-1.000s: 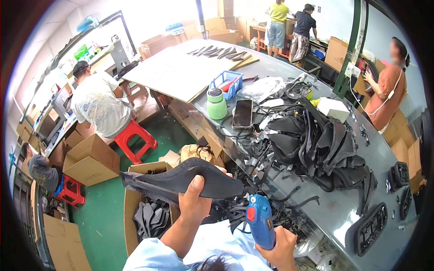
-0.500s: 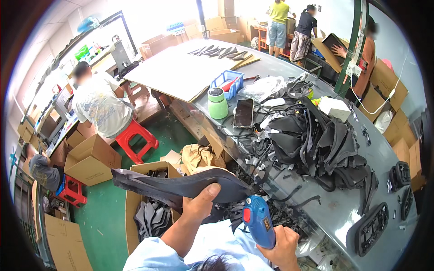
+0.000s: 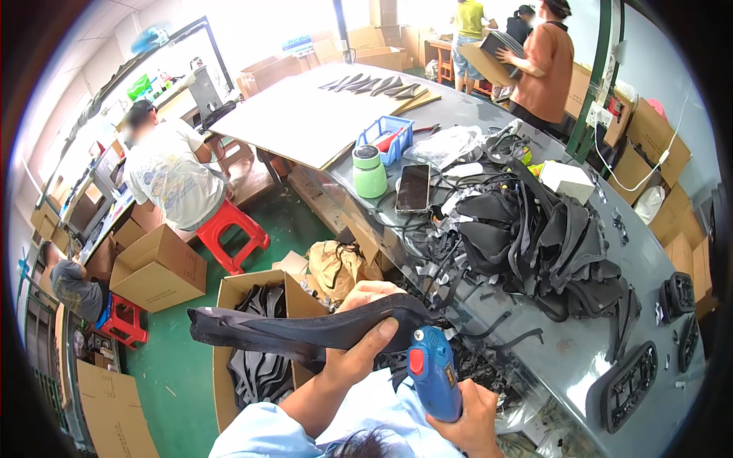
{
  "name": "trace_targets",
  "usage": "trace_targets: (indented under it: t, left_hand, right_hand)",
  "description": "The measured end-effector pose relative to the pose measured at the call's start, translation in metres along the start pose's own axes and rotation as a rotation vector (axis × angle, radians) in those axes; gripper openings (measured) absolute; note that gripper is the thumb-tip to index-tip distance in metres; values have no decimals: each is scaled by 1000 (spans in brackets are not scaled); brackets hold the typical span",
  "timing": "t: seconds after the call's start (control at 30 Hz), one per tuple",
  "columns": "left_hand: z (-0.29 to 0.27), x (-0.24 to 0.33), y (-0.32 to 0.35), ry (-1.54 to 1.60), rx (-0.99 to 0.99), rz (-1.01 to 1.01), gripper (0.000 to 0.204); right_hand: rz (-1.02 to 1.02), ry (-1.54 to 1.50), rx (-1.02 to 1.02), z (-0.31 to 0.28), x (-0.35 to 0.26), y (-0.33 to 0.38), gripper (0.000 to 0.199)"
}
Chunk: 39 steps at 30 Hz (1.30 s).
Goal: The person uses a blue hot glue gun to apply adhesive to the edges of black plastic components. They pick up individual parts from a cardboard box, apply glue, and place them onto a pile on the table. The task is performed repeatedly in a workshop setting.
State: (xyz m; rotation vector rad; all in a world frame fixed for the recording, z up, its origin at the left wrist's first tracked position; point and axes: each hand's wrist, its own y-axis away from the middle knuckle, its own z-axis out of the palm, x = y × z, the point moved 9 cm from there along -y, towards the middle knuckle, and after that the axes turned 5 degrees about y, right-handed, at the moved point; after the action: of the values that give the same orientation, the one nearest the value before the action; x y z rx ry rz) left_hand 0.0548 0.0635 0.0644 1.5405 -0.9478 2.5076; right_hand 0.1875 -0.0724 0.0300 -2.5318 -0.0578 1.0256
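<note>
Left hand (image 3: 353, 360) pinched a curved black panel (image 3: 286, 333); just beside it, right hand (image 3: 472, 416) gripped a blue power tool (image 3: 436, 374) — seemingly an edge-working step, next move calling for steadiness.

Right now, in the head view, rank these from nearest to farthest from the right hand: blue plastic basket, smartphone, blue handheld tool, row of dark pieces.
1. Blue handheld tool: in the right hand's grip.
2. Smartphone: ahead, on the grey table.
3. Blue plastic basket: beyond the smartphone, slightly left.
4. Row of dark pieces: farthest, on the white board.
</note>
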Motion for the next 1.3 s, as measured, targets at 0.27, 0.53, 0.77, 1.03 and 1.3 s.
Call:
trace_targets:
  t: [0.27,0.53,0.77,1.03,1.3]
  left_hand:
    - [3,-11,8,150,26,-239,24]
    - [7,12,-13,-228,-194,-278,26]
    - [30,15,-25,-641,-554,-164,32]
    - [37,-13,-7,-680,-564,73,30]
    - [41,-43,9,-571,-556,-16,28]
  right_hand:
    - [9,-43,-11,0,-1,-1,43]
    - [-59,174,12,-11,-9,-4,39]
    - [-60,154,-5,-10,-8,-5,38]
    - [27,-112,-39,-4,-13,-5,40]
    - [76,-248,-51,-15,-25,-11,37]
